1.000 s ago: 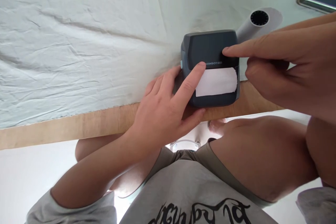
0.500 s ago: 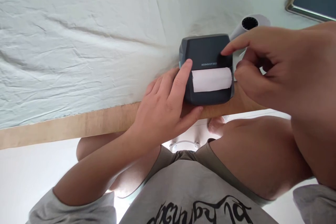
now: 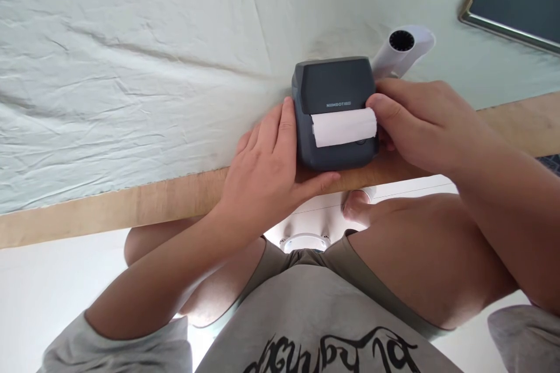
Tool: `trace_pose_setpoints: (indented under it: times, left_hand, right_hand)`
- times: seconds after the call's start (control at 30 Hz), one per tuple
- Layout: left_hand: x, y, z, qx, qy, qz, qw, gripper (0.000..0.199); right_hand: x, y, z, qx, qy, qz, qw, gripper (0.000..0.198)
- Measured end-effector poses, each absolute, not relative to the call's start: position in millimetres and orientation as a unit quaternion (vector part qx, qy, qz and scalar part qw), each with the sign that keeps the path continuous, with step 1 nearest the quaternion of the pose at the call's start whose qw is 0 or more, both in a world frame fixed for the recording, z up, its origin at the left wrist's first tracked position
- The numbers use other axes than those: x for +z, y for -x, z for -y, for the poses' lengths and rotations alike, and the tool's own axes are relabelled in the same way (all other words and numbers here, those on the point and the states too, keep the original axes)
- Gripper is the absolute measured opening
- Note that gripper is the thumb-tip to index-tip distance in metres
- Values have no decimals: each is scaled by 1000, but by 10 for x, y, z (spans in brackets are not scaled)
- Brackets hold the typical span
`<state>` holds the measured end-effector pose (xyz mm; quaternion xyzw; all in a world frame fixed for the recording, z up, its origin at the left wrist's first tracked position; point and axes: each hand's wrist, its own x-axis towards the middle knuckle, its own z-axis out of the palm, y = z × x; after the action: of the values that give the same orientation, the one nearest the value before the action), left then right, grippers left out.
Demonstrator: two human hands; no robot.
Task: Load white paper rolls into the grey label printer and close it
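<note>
A dark grey label printer [image 3: 335, 84] marked NIIMBOT stands at the wooden edge of the covered table. A curled strip of white label paper [image 3: 345, 128] sticks out of its front slot. Along the printer's left side lies my left hand [image 3: 265, 172], fingers against the wall and thumb stretched along the front edge. My right hand [image 3: 422, 119] grips the right side, its thumb at the upper right corner beside the paper's end. The other right fingers curl down the side and are partly hidden.
Behind the printer to the right lies a white tube-like device [image 3: 406, 49] with a dark round end. A phone [image 3: 516, 11] rests farther right. A wrinkled pale cloth [image 3: 153, 70] covers the table, with a bare wooden edge [image 3: 175, 201] in front of my legs.
My right hand has come down from above the printer's top to its right side. The left index finger has slid off the top onto the left side. The view has shifted slightly.
</note>
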<state>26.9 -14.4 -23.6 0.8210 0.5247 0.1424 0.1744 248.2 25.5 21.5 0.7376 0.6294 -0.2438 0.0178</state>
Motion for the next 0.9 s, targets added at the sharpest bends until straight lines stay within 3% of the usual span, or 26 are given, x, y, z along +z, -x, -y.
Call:
trace_pose_setpoints:
  times: [0.13, 0.3, 0.37, 0.63, 0.77, 0.83, 0.9]
  left_hand:
    - [-209, -248, 130, 130, -816, -531, 185, 120]
    - [-141, -223, 115, 145, -801, -543, 207, 111]
    - [-117, -225, 98, 148, -796, -549, 206, 109]
    - [-41, -248, 66, 159, -789, -553, 214, 87]
    - [-56, -222, 55, 152, -788, -559, 209, 94]
    - [-72, -203, 39, 151, -789, -558, 210, 102]
    - [-85, -187, 27, 153, -794, -549, 211, 104]
  right_hand:
    - [159, -2547, -278, -252, -707, -661, 8, 65]
    - [51, -2764, -298, -258, -631, -730, -46, 116]
    - [25, -2807, -309, -265, -616, -740, -52, 122]
    - [38, -2772, -323, -273, -595, -754, -57, 119]
    - [115, -2796, -309, -282, -600, -747, -49, 122]
    - [157, -2802, -291, -264, -623, -732, -79, 106]
    - [202, -2787, -272, -223, -643, -716, -153, 73]
